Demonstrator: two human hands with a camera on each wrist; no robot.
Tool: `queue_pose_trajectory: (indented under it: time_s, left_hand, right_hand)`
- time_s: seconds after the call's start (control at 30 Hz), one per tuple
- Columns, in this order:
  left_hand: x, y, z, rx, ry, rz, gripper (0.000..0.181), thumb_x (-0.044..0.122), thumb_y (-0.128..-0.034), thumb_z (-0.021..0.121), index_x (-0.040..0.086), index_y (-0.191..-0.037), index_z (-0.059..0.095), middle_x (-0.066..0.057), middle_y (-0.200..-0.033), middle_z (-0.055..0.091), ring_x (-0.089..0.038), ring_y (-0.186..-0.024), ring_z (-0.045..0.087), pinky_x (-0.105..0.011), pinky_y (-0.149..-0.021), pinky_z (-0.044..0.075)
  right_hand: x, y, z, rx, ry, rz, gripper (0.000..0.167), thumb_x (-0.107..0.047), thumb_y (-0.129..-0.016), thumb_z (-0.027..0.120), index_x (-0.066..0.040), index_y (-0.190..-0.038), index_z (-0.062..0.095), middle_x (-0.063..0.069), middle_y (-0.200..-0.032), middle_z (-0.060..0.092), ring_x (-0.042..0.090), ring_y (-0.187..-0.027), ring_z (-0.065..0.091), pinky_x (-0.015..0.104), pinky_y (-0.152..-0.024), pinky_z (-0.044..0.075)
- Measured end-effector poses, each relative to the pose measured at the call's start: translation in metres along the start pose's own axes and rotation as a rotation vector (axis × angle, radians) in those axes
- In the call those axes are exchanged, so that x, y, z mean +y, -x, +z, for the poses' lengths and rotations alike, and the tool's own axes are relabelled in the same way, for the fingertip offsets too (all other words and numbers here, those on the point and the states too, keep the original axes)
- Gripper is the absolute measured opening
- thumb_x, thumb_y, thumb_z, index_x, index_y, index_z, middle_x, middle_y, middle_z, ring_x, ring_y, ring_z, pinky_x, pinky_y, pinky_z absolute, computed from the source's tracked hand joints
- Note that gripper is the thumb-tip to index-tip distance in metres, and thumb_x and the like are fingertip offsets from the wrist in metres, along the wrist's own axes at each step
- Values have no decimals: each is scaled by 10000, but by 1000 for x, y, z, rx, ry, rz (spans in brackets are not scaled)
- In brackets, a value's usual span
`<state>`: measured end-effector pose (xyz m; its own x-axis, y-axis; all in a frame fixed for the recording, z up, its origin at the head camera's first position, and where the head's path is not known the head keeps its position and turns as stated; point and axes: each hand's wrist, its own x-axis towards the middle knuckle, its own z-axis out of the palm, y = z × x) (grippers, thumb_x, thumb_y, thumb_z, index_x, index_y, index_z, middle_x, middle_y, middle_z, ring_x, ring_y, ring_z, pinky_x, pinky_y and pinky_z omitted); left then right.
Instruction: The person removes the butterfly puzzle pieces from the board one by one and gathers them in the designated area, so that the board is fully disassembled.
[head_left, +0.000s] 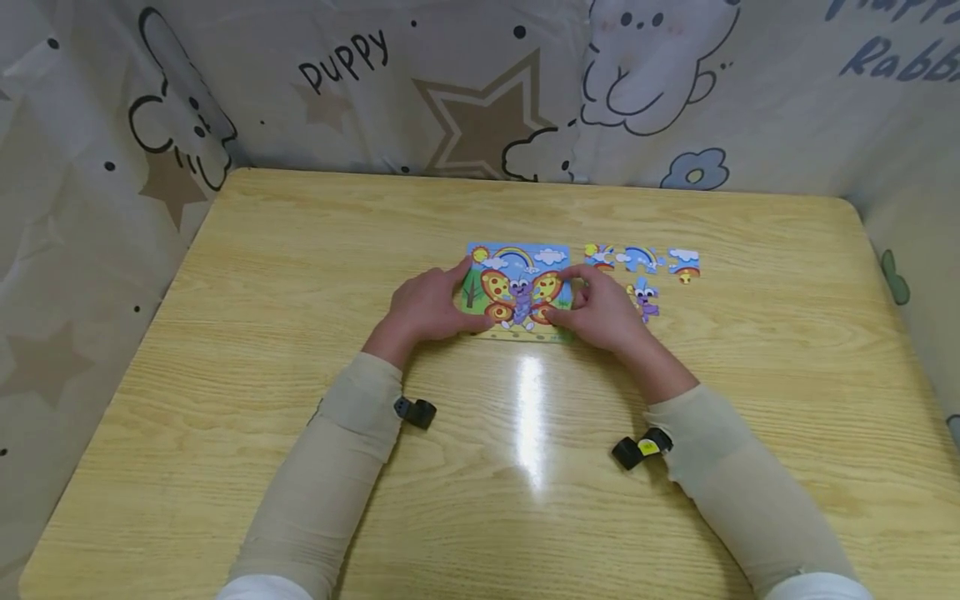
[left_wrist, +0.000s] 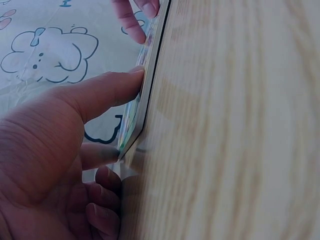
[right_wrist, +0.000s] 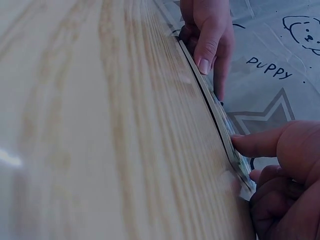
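- Fingers: thumb and index of the left hand (head_left: 426, 306) spread wide, holding the rectangular butterfly-print puzzle board (head_left: 520, 315) at 9 o'clock. Remaining fingers curled in, per left wrist view.
- Right hand (head_left: 606, 310) mirrors it at 3 o'clock: thumb and index tips on the printed face, others folded.
- Board lies on the pale wood-grain table (head_left: 480, 500), past centre toward 12. Dark line under its near edge; can't tell gap from shadow.
- Loose purple-and-blue jigsaw piece (head_left: 647, 304) just past the right hand at 3 o'clock, partly behind it. Contact: can't tell.
- Three more from 2 toward 3 o'clock, in a row: sun-and-rainbow piece (head_left: 597, 256), blue rainbow-arch piece (head_left: 640, 259), white-cloud piece (head_left: 683, 257).
- Risk, my read: right hand sliding outward would likely shove the purple piece, maybe the row too, since clearance looks tight.
- Uneven push between hands could skew the board; tips sit near its edges, so a slip seems possible.
- Lifting one side could shift anything unfixed on the face. Can't tell if the picture is loose pieces or one print.
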<state>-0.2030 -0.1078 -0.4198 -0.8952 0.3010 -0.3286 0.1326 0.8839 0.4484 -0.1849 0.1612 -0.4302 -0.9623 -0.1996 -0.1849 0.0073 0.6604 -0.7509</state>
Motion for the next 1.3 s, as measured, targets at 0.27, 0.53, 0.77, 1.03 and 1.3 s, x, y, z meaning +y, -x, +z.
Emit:
queue_pose_trajectory:
  time_s: [0.27, 0.53, 0.77, 1.03, 1.3]
  left_hand:
    - [-1, -1, 2, 8, 5, 4, 1056, 660, -785, 722, 248, -1609, 206, -163, -1403, 525, -319, -1169, 547, -452, -851, 455]
    - [-1, 1, 1, 6, 12, 2, 1054, 657, -790, 720, 243, -1610, 203, -161, -1422, 511, -328, -1201, 533, -461, -878, 450]
    - [2, 1, -1, -1, 8, 0, 1050, 654, -794, 717, 240, -1610, 202, -163, -1435, 503, -329, -1218, 524, -462, -884, 448]
    - [0, 0, 0, 9, 12, 2, 1053, 654, -788, 724, 241, -1609, 209, -156, -1417, 519, -321, -1198, 535, -452, -869, 451]
    - [1, 0, 0, 4, 20, -5, 1051, 640, -781, 741, 252, -1607, 219, -152, -1448, 493, -329, -1233, 514, -467, -904, 437]
  right_hand:
    - [-1, 1, 1, -4, -1, 34, 553, -269, -890, 784, -81, -1349, 540, 54, -673, 475, 214, -546, 416, 352, -523, 338]
    - [-2, 0, 2, 29, -16, 45, 367, -197, -966, 665, -124, -1315, 580, 35, -640, 421, 200, -513, 391, 343, -502, 334]
    - [-3, -1, 3, 61, 4, 44, 357, -170, -966, 644, -117, -1315, 595, 32, -624, 426, 185, -502, 398, 341, -501, 340]
    - [-3, -2, 4, 62, 16, 51, 364, -187, -972, 644, -132, -1327, 584, 45, -647, 437, 193, -509, 402, 344, -501, 344]
    - [-3, -2, 2, 11, 60, 56, 368, -248, -970, 675, -128, -1292, 541, 76, -739, 487, 231, -578, 445, 361, -539, 358]
